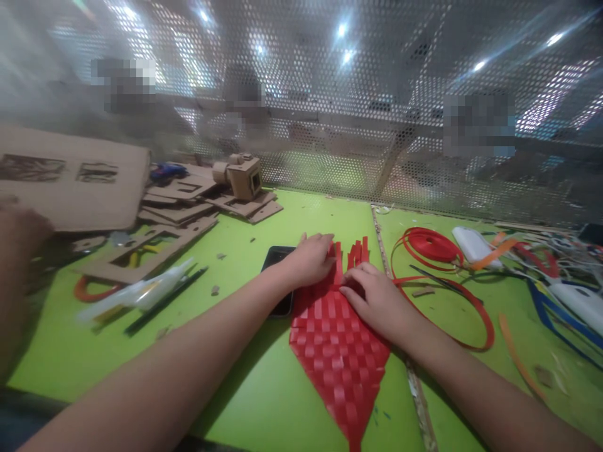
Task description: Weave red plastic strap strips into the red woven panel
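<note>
Cardboard cutouts (174,210) lie at far left; no legible writing. Left hand (308,257) presses flat, fingers extended, on the red woven strip mat (336,351) at table centre, partly covering a black phone (277,263). Right hand (377,301) rests beside it, fingers loosely curled on the weave. Red strip coil (431,245) lies right.

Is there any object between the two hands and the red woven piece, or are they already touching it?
Nothing visible stands between them. The left hand and the right hand both lie directly on the upper part of the red woven mat, near its loose strips. A black phone lies beside the mat under the left wrist, not between hand and mat.
</note>
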Demonstrator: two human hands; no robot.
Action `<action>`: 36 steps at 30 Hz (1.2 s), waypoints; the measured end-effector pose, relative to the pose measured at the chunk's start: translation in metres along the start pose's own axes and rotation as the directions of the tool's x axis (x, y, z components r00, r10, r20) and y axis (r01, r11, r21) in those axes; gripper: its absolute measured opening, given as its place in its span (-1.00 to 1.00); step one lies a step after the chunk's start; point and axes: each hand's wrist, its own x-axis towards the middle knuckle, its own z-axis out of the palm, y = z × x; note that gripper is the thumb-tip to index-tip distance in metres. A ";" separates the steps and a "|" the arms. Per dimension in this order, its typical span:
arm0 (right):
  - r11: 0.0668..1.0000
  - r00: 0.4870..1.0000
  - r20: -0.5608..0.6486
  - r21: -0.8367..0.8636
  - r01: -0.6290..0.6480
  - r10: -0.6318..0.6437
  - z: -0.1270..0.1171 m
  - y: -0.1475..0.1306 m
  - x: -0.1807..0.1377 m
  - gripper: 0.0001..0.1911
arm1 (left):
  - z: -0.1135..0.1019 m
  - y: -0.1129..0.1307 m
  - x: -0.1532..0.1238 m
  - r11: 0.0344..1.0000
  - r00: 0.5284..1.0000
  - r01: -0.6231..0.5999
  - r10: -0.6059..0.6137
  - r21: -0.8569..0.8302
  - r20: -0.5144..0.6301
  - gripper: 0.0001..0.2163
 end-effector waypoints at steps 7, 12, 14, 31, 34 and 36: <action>1.000 1.000 -0.019 -0.019 -0.019 0.018 0.002 -0.001 -0.002 -0.92 | -0.007 0.001 0.008 0.999 0.994 0.025 -0.029 -0.033 -0.107 -0.57; 0.999 0.999 -0.026 -0.031 -0.028 0.027 0.003 -0.002 -0.003 -0.91 | -0.010 0.005 0.011 0.993 0.994 0.065 -0.073 -0.095 -0.084 -0.80; 0.999 0.999 -0.025 -0.039 -0.033 0.032 0.002 -0.002 -0.002 -0.91 | -0.007 0.006 0.013 0.992 0.994 0.080 -0.087 -0.099 -0.071 -0.83; 0.995 0.998 -0.011 -0.072 -0.066 0.065 -0.006 0.003 -0.004 -0.91 | 0.009 0.003 0.014 0.999 1.000 0.013 -0.013 -0.038 0.011 -0.44; 0.995 0.998 -0.011 -0.080 -0.055 0.054 -0.006 0.004 -0.003 -0.91 | 0.007 0.006 0.012 1.000 1.000 0.006 -0.006 0.019 0.002 -0.61; 0.995 0.999 -0.014 -0.087 -0.052 0.051 -0.006 0.005 -0.003 -0.90 | 0.006 0.009 0.011 0.994 1.000 0.005 -0.004 0.110 -0.009 -0.65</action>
